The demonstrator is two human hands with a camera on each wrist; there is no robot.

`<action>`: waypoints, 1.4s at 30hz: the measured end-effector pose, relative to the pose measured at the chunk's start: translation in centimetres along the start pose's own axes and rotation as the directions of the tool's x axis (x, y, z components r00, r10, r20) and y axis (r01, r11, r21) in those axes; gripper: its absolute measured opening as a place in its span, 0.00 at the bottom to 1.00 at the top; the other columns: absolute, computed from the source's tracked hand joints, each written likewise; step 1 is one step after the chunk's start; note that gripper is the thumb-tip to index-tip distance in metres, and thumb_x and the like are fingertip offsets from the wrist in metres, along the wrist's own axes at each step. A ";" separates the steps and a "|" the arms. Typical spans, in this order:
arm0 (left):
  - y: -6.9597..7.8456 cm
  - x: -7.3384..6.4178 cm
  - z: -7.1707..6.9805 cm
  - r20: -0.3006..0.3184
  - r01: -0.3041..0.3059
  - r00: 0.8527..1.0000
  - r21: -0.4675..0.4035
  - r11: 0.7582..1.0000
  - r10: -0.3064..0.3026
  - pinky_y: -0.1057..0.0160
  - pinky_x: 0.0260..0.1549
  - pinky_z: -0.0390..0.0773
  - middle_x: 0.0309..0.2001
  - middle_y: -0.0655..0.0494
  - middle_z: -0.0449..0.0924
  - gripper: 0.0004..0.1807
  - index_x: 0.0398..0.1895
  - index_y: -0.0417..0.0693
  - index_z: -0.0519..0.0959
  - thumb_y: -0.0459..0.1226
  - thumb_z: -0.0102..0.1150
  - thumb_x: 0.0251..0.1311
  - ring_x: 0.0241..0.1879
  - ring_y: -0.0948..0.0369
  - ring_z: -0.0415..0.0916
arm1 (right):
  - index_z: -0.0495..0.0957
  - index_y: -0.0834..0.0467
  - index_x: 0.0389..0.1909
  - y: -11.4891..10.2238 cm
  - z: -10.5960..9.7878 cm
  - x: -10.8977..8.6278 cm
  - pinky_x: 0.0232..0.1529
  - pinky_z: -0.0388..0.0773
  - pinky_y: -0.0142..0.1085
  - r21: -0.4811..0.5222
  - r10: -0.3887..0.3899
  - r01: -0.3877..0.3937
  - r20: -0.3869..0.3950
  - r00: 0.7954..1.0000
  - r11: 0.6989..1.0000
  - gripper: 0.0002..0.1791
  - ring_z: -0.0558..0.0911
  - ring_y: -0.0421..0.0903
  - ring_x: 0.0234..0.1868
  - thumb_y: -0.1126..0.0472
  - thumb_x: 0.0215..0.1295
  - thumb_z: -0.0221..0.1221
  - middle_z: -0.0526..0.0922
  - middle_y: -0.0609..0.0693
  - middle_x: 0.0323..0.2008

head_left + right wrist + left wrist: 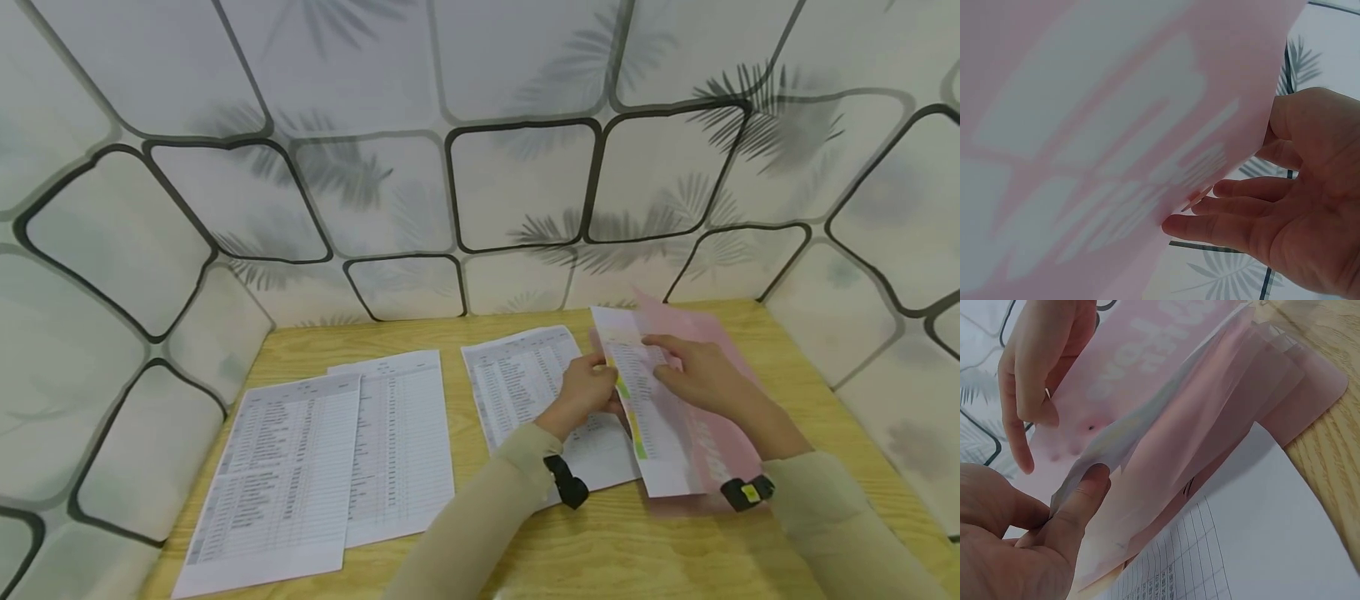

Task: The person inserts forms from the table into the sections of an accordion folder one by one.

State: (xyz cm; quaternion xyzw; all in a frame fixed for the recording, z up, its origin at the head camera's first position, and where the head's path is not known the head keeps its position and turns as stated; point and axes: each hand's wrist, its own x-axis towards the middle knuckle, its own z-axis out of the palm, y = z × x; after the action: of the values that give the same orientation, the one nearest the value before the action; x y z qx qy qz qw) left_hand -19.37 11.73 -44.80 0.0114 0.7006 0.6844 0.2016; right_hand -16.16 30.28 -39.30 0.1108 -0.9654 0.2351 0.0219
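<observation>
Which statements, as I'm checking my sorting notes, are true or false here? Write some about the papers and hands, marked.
1. The left-hand grip pinches the highlighted printed sheet by its left edge. True.
2. Two overlapping printed sheets lie at the left of the wood-grain tabletop. True.
3. The plastic folder is blue. False: the plastic folder is pink.
4. The right-hand grip rests on the overlapping printed sheets. False: the right-hand grip is at the plastic folder.

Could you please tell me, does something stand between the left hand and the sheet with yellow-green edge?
Nothing visible does: the left hand pinches the left edge of the sheet. Whether anything transparent covers it, I cannot tell.
</observation>
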 end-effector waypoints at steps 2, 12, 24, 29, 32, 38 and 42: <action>0.0 0.2 0.2 0.004 -0.008 1.000 0.020 1.000 0.008 0.62 0.26 0.87 0.35 0.46 0.90 0.19 0.64 0.44 0.82 0.34 0.53 0.73 0.27 0.53 0.89 | 0.74 0.64 0.70 0.0 0.0 0.0 0.19 0.60 0.34 -0.001 0.003 -0.003 0.002 1.000 1.000 0.27 0.59 0.40 0.15 0.64 0.70 0.57 0.61 0.43 0.15; 0.0 0.7 1.0 -0.007 -0.035 0.999 0.093 0.995 0.036 0.58 0.25 0.88 0.35 0.44 0.90 0.17 0.58 0.42 0.85 0.32 0.53 0.72 0.30 0.44 0.90 | 0.74 0.63 0.70 0.3 0.1 0.1 0.20 0.61 0.35 -0.015 0.009 -0.009 0.010 1.000 1.000 0.27 0.58 0.40 0.15 0.63 0.71 0.58 0.68 0.47 0.18; -0.4 1.4 2.2 -0.044 -0.056 0.997 0.214 0.975 0.067 0.72 0.23 0.72 0.35 0.49 0.91 0.15 0.50 0.43 0.89 0.33 0.58 0.65 0.27 0.65 0.80 | 0.74 0.65 0.69 0.2 -0.1 -0.2 0.22 0.65 0.36 0.028 0.012 -0.012 -0.001 1.000 1.000 0.27 0.63 0.41 0.16 0.65 0.70 0.56 0.85 0.61 0.31; -0.7 1.7 2.5 -0.037 -0.068 0.996 0.239 0.969 0.079 0.73 0.24 0.71 0.30 0.54 0.89 0.12 0.45 0.41 0.89 0.35 0.60 0.65 0.25 0.67 0.77 | 0.75 0.66 0.69 0.3 0.0 -0.2 0.22 0.65 0.35 0.029 -0.015 0.015 -0.013 1.000 0.999 0.26 0.62 0.40 0.15 0.64 0.71 0.56 0.84 0.59 0.27; -0.9 2.0 2.6 -0.045 -0.091 0.993 0.263 0.961 0.106 0.72 0.21 0.69 0.25 0.55 0.86 0.11 0.42 0.40 0.90 0.34 0.60 0.65 0.21 0.68 0.73 | 0.74 0.64 0.70 0.4 -0.1 -0.3 0.20 0.63 0.34 0.028 -0.014 0.014 -0.004 1.000 0.999 0.27 0.58 0.38 0.14 0.64 0.71 0.55 0.79 0.53 0.20; -1.2 2.4 3.0 -0.112 -0.111 0.983 0.266 0.957 0.145 0.73 0.19 0.69 0.27 0.53 0.90 0.08 0.37 0.42 0.91 0.35 0.65 0.62 0.21 0.70 0.74 | 0.74 0.63 0.71 0.4 -0.2 -0.4 0.19 0.62 0.33 0.029 -0.026 0.026 0.003 1.000 0.999 0.26 0.56 0.36 0.13 0.62 0.74 0.55 0.73 0.47 0.17; -1.3 2.6 3.3 -0.164 -0.088 0.978 0.233 0.968 0.128 0.74 0.21 0.70 0.30 0.52 0.92 0.06 0.35 0.42 0.91 0.35 0.70 0.59 0.24 0.70 0.77 | 0.75 0.62 0.70 0.3 -0.3 -0.4 0.20 0.62 0.33 0.019 -0.025 0.026 -0.008 1.000 0.999 0.24 0.57 0.36 0.13 0.61 0.75 0.55 0.67 0.44 0.15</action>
State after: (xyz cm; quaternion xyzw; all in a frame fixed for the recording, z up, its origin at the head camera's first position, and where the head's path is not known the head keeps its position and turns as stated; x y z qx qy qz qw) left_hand -20.41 15.60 -46.64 0.0112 0.7870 0.6091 0.0977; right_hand -15.83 30.80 -39.24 0.1224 -0.9615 0.2446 0.0277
